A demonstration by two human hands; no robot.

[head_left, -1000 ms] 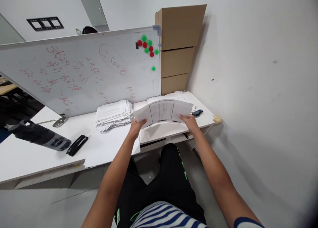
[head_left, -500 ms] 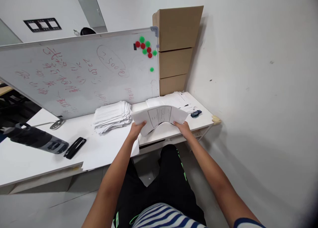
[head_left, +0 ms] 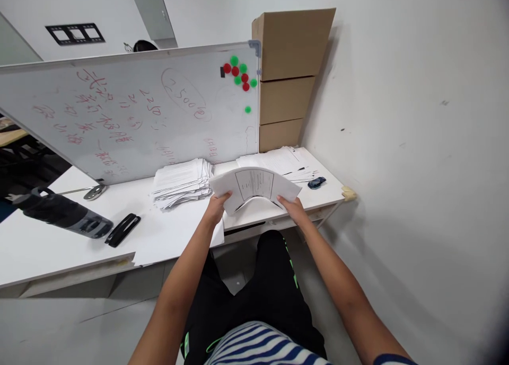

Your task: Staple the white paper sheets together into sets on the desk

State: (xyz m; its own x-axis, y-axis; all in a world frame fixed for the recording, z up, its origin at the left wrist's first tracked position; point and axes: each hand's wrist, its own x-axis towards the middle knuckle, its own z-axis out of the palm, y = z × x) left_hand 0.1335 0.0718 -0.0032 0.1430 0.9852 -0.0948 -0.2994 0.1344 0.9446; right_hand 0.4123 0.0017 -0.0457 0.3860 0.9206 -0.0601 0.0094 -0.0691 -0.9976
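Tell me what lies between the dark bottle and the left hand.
In the head view: the black stapler, beside the bottle, then plain white surface toward the left hand.

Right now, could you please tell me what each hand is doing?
Left hand: closed, holding one end of the bowed paper.
Right hand: closed, holding the paper's other end.

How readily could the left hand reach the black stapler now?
Probably not yet: the left hand grips the curved papers, though nothing tall stands between it and the black stapler.
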